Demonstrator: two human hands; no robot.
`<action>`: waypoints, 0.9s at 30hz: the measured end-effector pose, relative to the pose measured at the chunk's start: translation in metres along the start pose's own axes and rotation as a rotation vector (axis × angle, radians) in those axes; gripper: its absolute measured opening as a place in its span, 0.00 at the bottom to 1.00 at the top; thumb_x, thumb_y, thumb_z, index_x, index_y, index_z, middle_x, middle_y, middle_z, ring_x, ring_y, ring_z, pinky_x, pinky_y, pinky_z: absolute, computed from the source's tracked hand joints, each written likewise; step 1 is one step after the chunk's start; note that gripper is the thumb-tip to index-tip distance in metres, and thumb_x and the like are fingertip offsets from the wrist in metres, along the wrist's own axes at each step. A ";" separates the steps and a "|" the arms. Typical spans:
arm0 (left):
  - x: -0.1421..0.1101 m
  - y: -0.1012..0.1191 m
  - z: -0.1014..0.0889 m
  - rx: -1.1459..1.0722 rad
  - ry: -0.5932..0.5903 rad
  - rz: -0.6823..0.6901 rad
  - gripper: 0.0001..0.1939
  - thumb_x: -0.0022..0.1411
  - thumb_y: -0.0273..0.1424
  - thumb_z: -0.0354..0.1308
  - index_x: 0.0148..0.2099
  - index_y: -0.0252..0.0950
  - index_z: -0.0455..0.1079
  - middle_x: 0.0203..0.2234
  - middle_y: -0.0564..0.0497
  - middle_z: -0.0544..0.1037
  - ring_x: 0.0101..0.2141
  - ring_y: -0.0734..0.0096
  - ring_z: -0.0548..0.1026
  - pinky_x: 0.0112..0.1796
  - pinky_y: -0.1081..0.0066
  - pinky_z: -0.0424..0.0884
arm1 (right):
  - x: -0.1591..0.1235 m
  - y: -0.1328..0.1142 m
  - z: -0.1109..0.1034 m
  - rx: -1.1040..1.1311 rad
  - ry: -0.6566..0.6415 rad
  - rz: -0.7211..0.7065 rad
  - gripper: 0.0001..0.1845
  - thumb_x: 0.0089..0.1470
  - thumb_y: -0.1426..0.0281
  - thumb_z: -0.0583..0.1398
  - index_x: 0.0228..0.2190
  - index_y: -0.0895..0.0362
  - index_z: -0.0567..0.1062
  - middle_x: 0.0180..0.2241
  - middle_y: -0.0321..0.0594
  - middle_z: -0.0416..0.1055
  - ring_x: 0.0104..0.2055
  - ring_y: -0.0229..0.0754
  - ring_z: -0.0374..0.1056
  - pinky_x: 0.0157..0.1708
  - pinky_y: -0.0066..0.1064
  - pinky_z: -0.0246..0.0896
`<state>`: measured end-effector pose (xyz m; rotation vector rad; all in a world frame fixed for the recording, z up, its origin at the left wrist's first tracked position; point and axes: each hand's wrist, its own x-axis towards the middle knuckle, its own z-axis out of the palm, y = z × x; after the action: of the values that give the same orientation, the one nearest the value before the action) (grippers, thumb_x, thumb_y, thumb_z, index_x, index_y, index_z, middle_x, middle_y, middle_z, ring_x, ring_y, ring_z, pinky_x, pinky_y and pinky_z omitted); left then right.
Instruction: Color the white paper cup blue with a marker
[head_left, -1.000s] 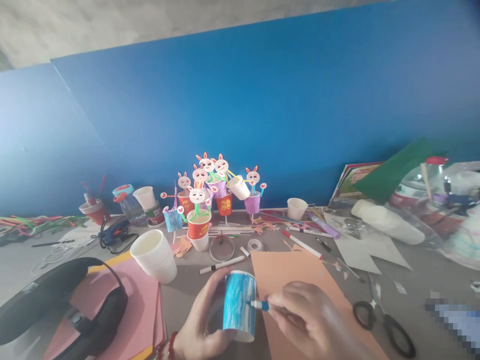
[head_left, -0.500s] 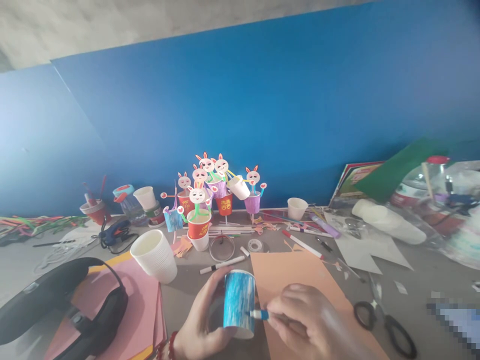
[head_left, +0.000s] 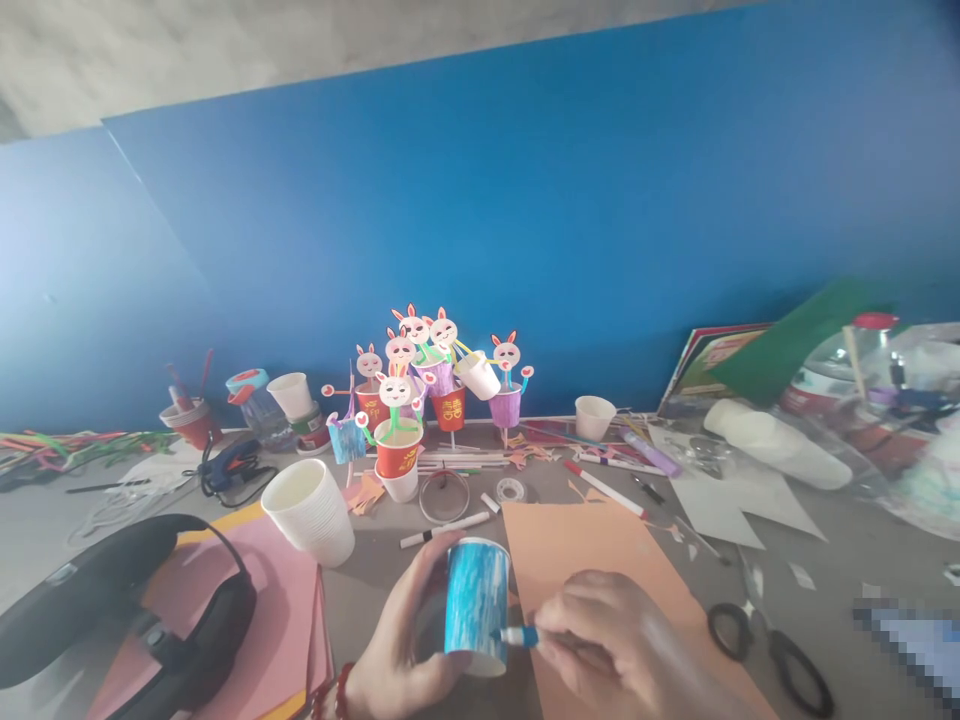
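Note:
My left hand (head_left: 409,635) is wrapped round a paper cup (head_left: 477,600) whose side is streaked with blue ink, with white showing through near one end. In my right hand (head_left: 611,635) is a blue marker (head_left: 519,636), pinched between the fingers, its tip against the lower right of the cup's side. Below the right hand lies a sheet of orange paper (head_left: 592,535). Just beyond the cup, a capped white marker (head_left: 444,530) rests on the table beside a small white cap (head_left: 490,502).
A stack of white paper cups (head_left: 309,515) and a black headset-like object (head_left: 217,640) stand at left on pink paper (head_left: 289,600). Black-handled scissors (head_left: 765,640) lie right. Several rabbit-faced cup figures (head_left: 397,440) stand at the back, near a tape roll (head_left: 511,490).
The marker tip has shifted very slightly down along the cup. The cup has tilted or moved a touch left; both holds are the same.

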<state>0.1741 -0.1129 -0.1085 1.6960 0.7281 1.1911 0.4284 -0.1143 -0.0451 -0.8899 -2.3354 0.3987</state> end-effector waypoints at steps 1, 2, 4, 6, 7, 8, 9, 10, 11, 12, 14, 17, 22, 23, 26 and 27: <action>0.000 0.000 0.000 0.004 0.004 0.005 0.37 0.61 0.44 0.61 0.68 0.42 0.54 0.60 0.37 0.66 0.58 0.38 0.69 0.55 0.47 0.68 | 0.000 -0.002 0.000 0.011 -0.017 -0.024 0.10 0.58 0.74 0.55 0.25 0.53 0.70 0.19 0.30 0.68 0.22 0.35 0.61 0.26 0.24 0.55; 0.000 0.001 0.001 0.002 0.005 0.012 0.37 0.61 0.44 0.61 0.68 0.42 0.54 0.60 0.37 0.66 0.59 0.37 0.68 0.56 0.46 0.67 | -0.001 -0.003 0.000 0.024 -0.029 -0.044 0.10 0.57 0.75 0.56 0.25 0.53 0.71 0.19 0.30 0.69 0.22 0.35 0.62 0.27 0.24 0.55; 0.000 0.002 0.002 -0.025 -0.005 0.013 0.37 0.62 0.44 0.60 0.68 0.42 0.53 0.61 0.36 0.65 0.61 0.36 0.65 0.55 0.47 0.68 | -0.001 -0.004 0.000 0.052 -0.025 -0.072 0.09 0.56 0.75 0.56 0.25 0.53 0.70 0.18 0.30 0.69 0.22 0.35 0.62 0.27 0.25 0.56; 0.000 0.003 0.003 -0.068 -0.026 0.008 0.36 0.62 0.43 0.60 0.68 0.43 0.53 0.62 0.36 0.65 0.62 0.35 0.64 0.54 0.48 0.70 | -0.002 -0.002 -0.001 0.058 0.019 -0.046 0.09 0.58 0.74 0.55 0.27 0.53 0.72 0.18 0.30 0.68 0.21 0.35 0.61 0.26 0.25 0.55; 0.000 0.003 0.003 -0.082 -0.031 0.009 0.36 0.62 0.44 0.61 0.68 0.44 0.53 0.62 0.37 0.65 0.62 0.35 0.64 0.53 0.49 0.71 | -0.002 -0.001 -0.001 0.056 0.040 -0.014 0.10 0.59 0.73 0.54 0.28 0.53 0.72 0.18 0.31 0.68 0.21 0.35 0.61 0.25 0.25 0.55; 0.000 0.004 0.004 -0.086 -0.034 0.009 0.36 0.62 0.44 0.61 0.68 0.44 0.53 0.62 0.37 0.65 0.61 0.35 0.65 0.53 0.49 0.71 | -0.002 0.000 -0.001 0.053 0.050 0.016 0.11 0.61 0.72 0.53 0.29 0.54 0.72 0.19 0.31 0.69 0.21 0.35 0.61 0.25 0.25 0.55; 0.000 0.004 0.004 -0.084 -0.034 0.013 0.36 0.62 0.44 0.61 0.68 0.45 0.53 0.62 0.37 0.66 0.60 0.36 0.66 0.53 0.49 0.71 | -0.002 0.002 -0.001 0.048 0.051 0.044 0.11 0.62 0.71 0.53 0.29 0.54 0.72 0.19 0.32 0.68 0.21 0.35 0.61 0.24 0.25 0.55; 0.001 0.005 0.004 -0.079 -0.032 0.017 0.36 0.62 0.44 0.61 0.68 0.45 0.53 0.61 0.38 0.67 0.59 0.37 0.68 0.53 0.49 0.71 | -0.001 0.003 -0.001 0.042 0.046 0.062 0.12 0.63 0.70 0.52 0.29 0.54 0.72 0.20 0.32 0.68 0.21 0.35 0.61 0.24 0.25 0.55; 0.001 0.005 0.004 -0.075 -0.031 0.018 0.36 0.62 0.44 0.61 0.68 0.45 0.53 0.60 0.38 0.68 0.58 0.38 0.69 0.53 0.49 0.70 | -0.001 0.003 -0.001 0.037 0.035 0.067 0.13 0.63 0.70 0.52 0.28 0.54 0.71 0.19 0.32 0.67 0.21 0.35 0.60 0.24 0.25 0.54; 0.002 0.006 0.004 -0.070 -0.033 0.016 0.36 0.62 0.44 0.61 0.68 0.45 0.53 0.59 0.38 0.68 0.57 0.38 0.70 0.53 0.49 0.70 | -0.001 0.003 0.000 0.034 0.022 0.058 0.12 0.62 0.70 0.52 0.27 0.54 0.70 0.19 0.31 0.65 0.20 0.35 0.59 0.23 0.25 0.53; 0.003 0.007 0.003 -0.062 -0.030 0.014 0.36 0.62 0.45 0.60 0.68 0.44 0.53 0.58 0.38 0.69 0.57 0.38 0.70 0.53 0.49 0.71 | -0.002 0.001 0.002 0.051 -0.022 0.010 0.11 0.60 0.72 0.53 0.25 0.53 0.69 0.18 0.29 0.62 0.20 0.35 0.56 0.23 0.25 0.51; 0.004 0.008 0.003 -0.039 -0.014 0.023 0.36 0.62 0.45 0.60 0.67 0.44 0.54 0.58 0.38 0.69 0.56 0.39 0.71 0.53 0.48 0.70 | -0.002 -0.002 0.003 0.135 -0.092 -0.076 0.10 0.58 0.73 0.54 0.25 0.52 0.68 0.17 0.27 0.61 0.20 0.34 0.54 0.25 0.26 0.51; 0.001 0.005 0.003 -0.051 -0.016 0.026 0.36 0.62 0.46 0.60 0.68 0.46 0.53 0.59 0.39 0.67 0.58 0.39 0.69 0.54 0.48 0.69 | -0.002 0.000 0.002 0.135 -0.004 0.008 0.11 0.61 0.71 0.53 0.28 0.53 0.71 0.17 0.28 0.60 0.20 0.34 0.55 0.23 0.25 0.50; 0.001 0.004 0.003 -0.048 -0.013 0.025 0.36 0.61 0.45 0.61 0.68 0.46 0.53 0.60 0.39 0.66 0.59 0.39 0.68 0.55 0.48 0.68 | -0.002 0.001 0.002 0.122 0.002 0.026 0.11 0.61 0.70 0.53 0.28 0.53 0.71 0.18 0.28 0.60 0.20 0.34 0.55 0.22 0.25 0.50; -0.002 0.002 0.002 -0.046 -0.019 0.018 0.37 0.61 0.44 0.62 0.68 0.45 0.53 0.60 0.39 0.66 0.58 0.39 0.69 0.56 0.48 0.67 | -0.001 0.003 0.002 0.076 0.014 0.027 0.12 0.62 0.69 0.53 0.27 0.53 0.70 0.17 0.28 0.61 0.19 0.34 0.56 0.22 0.25 0.52; -0.003 0.001 0.002 -0.045 -0.022 0.019 0.37 0.61 0.44 0.62 0.68 0.45 0.53 0.60 0.38 0.67 0.58 0.38 0.69 0.56 0.47 0.67 | 0.000 0.004 0.002 0.060 0.018 0.033 0.12 0.62 0.69 0.53 0.26 0.53 0.69 0.18 0.28 0.62 0.19 0.34 0.56 0.22 0.24 0.52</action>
<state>0.1746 -0.1161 -0.1092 1.6791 0.6684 1.1916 0.4292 -0.1121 -0.0486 -0.9005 -2.2829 0.4699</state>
